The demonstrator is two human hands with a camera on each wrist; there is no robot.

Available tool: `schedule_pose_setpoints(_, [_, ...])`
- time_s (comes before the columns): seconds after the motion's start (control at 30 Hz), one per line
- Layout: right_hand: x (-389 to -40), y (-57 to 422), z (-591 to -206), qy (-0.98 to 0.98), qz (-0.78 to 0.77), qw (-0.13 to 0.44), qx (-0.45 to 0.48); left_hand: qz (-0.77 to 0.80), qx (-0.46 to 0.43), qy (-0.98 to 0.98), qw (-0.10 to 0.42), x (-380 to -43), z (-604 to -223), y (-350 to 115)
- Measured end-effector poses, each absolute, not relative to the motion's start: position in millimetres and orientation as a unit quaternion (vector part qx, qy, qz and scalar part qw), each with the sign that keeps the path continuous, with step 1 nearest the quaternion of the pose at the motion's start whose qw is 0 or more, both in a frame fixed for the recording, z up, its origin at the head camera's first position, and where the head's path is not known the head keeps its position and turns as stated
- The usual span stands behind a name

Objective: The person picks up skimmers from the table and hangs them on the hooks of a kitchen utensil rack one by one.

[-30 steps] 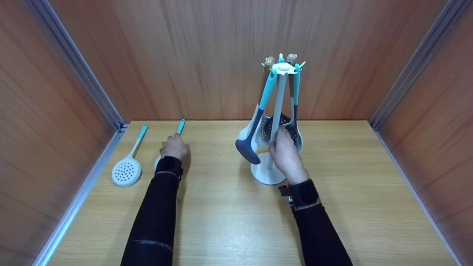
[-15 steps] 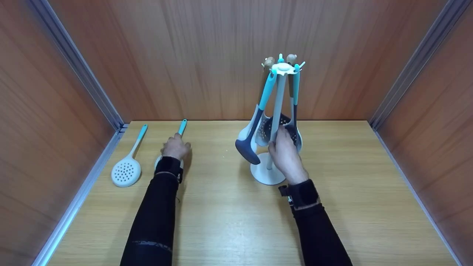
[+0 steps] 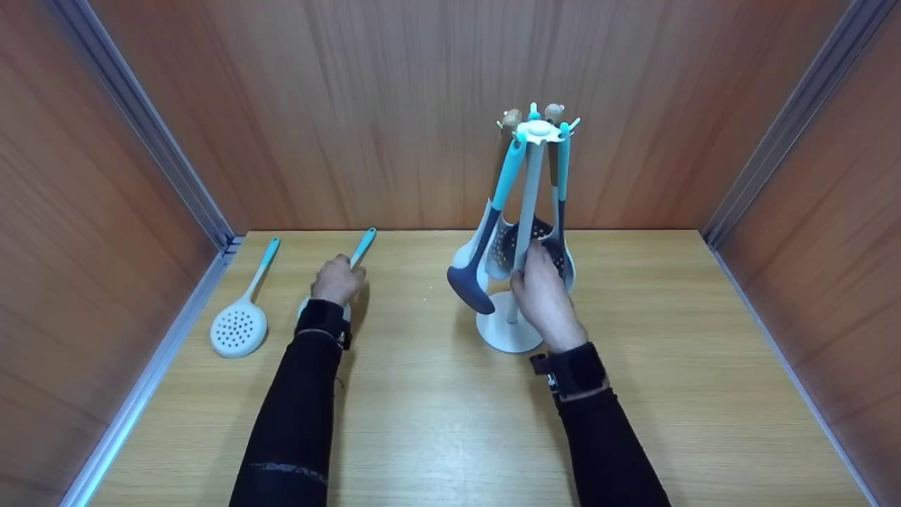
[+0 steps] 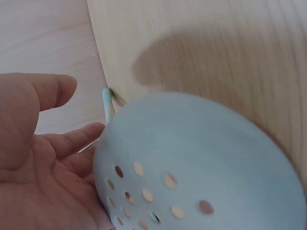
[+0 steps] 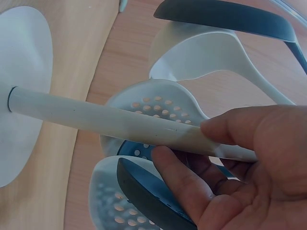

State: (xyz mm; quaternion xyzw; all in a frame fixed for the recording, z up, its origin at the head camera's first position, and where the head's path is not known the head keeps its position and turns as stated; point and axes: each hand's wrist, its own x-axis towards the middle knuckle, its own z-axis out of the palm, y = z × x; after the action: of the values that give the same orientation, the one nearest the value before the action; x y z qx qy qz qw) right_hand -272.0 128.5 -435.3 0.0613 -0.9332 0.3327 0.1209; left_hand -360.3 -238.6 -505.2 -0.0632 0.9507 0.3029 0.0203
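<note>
On the left half of the table my left hand (image 3: 338, 282) is over a light skimmer with a turquoise handle (image 3: 364, 246). In the left wrist view its perforated head (image 4: 192, 153) hides part of the hand; the thumb stands apart, and the fingertips reach toward the handle. Contact there is partly hidden. My right hand (image 3: 543, 292) grips the pale pole (image 5: 110, 120) of a utensil stand, thumb and fingers around it. Its round white base (image 3: 508, 331) rests on the table. A dark ladle (image 3: 471, 285) and several other ladles and slotted utensils hang around the pole.
A second light skimmer (image 3: 239, 328) with a turquoise handle lies flat at the far left of the wooden table (image 3: 436, 422). Wood-grain panels (image 3: 394, 120) enclose the back and sides, with metal strips (image 3: 155, 134) at the corners.
The skimmer by my left hand has turned, its handle end swinging to the right. The left hand has shifted slightly; my right hand keeps its grip on the pole.
</note>
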Motion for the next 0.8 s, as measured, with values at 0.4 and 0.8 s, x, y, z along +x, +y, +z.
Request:
schedule_pose_setpoints(0.4, [-271.7,129.2,-435.7,-0.933,0.332,0.127,0.065,0.306,-0.061,0.950,0.009,-364.4,-507.0,-236.9])
schedule_pose_setpoints(0.8, [-272.1,130.1,-435.7,-0.932,0.333,0.124,0.066,0.311,-0.056,0.949,-0.008,-361.7,-503.6,-234.5])
